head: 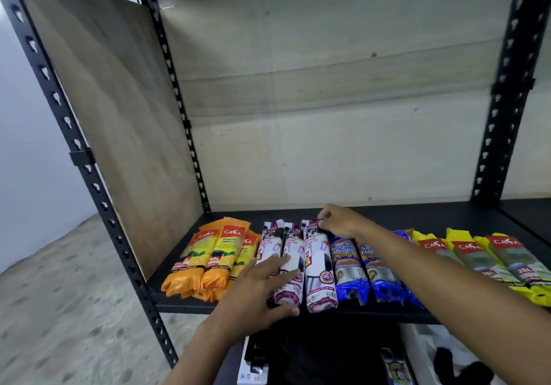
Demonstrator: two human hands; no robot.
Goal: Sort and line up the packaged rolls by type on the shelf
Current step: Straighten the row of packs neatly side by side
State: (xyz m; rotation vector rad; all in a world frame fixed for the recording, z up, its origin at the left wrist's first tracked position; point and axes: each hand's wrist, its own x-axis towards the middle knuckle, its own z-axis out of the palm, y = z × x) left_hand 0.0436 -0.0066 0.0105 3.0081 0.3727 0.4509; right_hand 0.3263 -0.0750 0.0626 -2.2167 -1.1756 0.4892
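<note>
Rolls all sit flat on the black shelf (387,214), side by side with their ends toward the front edge, already grouped by colour. Taking the purple-and-white rolls (317,265) in the middle as the landmark: orange rolls (208,259) lie to their left, blue rolls (351,268) just to their right, and yellow-green rolls (489,259) further right past the blue.

Handling-wise I'd guess these are light and squishy, thin crinkly plastic wrap over a soft roll, so probably a bit slippery. Grabbing around the fat middle looks safer than tugging the flimsy header flap, which could tear.

Count as far as I can see: three orange, three purple-and-white, at least two blue (the arm hides that area, maybe a third), three yellow-green.

Left hand (262,289) is spread flat, fingers loose, resting on the front part of the purple-and-white ones, not gripping. Right hand (337,220) reaches to their back end and pinches the top flap of the rightmost one.
</note>
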